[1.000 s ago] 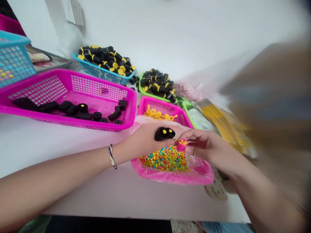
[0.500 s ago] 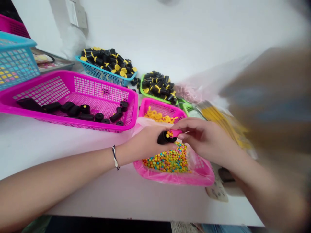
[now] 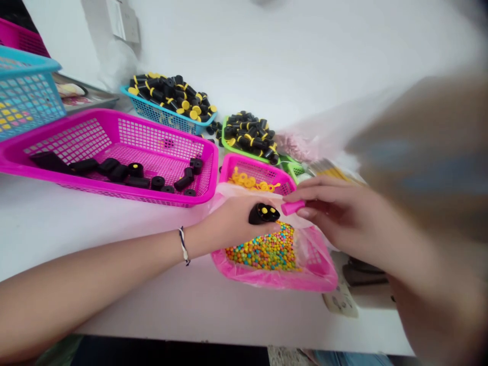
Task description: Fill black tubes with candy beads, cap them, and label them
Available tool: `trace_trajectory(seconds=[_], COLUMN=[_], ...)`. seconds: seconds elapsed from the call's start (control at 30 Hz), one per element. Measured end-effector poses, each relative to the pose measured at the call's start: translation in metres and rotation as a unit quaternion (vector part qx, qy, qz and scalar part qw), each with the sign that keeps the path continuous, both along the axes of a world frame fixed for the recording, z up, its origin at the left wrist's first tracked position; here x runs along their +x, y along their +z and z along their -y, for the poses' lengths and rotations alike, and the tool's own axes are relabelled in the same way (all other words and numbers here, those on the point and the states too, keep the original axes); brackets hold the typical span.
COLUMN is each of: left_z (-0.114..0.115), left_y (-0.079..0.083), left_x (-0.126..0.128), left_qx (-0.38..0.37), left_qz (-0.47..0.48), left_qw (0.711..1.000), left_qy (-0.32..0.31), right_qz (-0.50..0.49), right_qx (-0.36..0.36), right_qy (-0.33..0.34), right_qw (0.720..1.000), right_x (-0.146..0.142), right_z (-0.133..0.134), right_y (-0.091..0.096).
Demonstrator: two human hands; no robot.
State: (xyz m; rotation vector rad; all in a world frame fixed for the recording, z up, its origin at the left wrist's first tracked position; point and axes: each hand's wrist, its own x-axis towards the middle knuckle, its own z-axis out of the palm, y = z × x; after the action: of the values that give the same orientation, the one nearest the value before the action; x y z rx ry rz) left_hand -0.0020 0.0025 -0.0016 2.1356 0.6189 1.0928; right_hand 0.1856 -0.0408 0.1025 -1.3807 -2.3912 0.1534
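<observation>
My left hand (image 3: pixel 238 221), with a braided bracelet at the wrist, is closed around small black cylinders (image 3: pixel 258 216), apparently two side by side. Yellow bits show at their tops. Just to the right, my right hand (image 3: pixel 331 203) pinches a small pink scoop (image 3: pixel 293 207) between thumb and fingers, a short gap from the cylinders. Below both hands, a pink basket (image 3: pixel 274 285) lined with clear plastic holds many tiny multicoloured balls (image 3: pixel 267 251). Part of the basket is hidden by my left hand.
A large magenta basket (image 3: pixel 171 197) on the left holds several black cylinders. Behind are a blue basket (image 3: pixel 163 116) and a green basket (image 3: pixel 229 145) heaped with black and yellow pieces. A small pink basket (image 3: pixel 229 163) contains yellow rings (image 3: pixel 246 179). Another blue basket (image 3: pixel 34 66) stands far left.
The pink scoop has moved right, away from the black cylinders, and the yellow and orange balls seen at its mouth no longer show. My left hand stays nearly in place.
</observation>
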Motion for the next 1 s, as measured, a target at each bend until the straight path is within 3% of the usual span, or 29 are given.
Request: trace_trajectory(seconds=[0.17,0.33,0.47,0.83,1.0], left_z=[0.002,0.004,0.004,0.004,0.003], left_y=[0.003,0.009,0.009,0.01,0.008], left_x=[-0.001,-0.002,-0.002,-0.001,-0.002], left_qx=[-0.033,-0.06,-0.072,-0.059,-0.065], left_qz=[0.002,-0.035,-0.061,-0.064,-0.062], left_qw=[0.999,0.996,0.993,0.995,0.995], left_qy=[0.016,0.065,0.074,0.049,0.04], right_qz=[0.088,0.128,0.114,0.049,0.02], right_qx=[-0.148,-0.13,-0.122,-0.131,-0.159], right_qy=[-0.002,-0.03,-0.023,0.01,-0.007], right_qw=[0.985,0.983,0.986,0.99,0.987], right_x=[0.012,0.008,0.007,0.008,0.007], right_z=[0.007,-0.002,-0.012,-0.013,-0.014], right_y=[-0.028,-0.071,-0.092,-0.095,-0.097])
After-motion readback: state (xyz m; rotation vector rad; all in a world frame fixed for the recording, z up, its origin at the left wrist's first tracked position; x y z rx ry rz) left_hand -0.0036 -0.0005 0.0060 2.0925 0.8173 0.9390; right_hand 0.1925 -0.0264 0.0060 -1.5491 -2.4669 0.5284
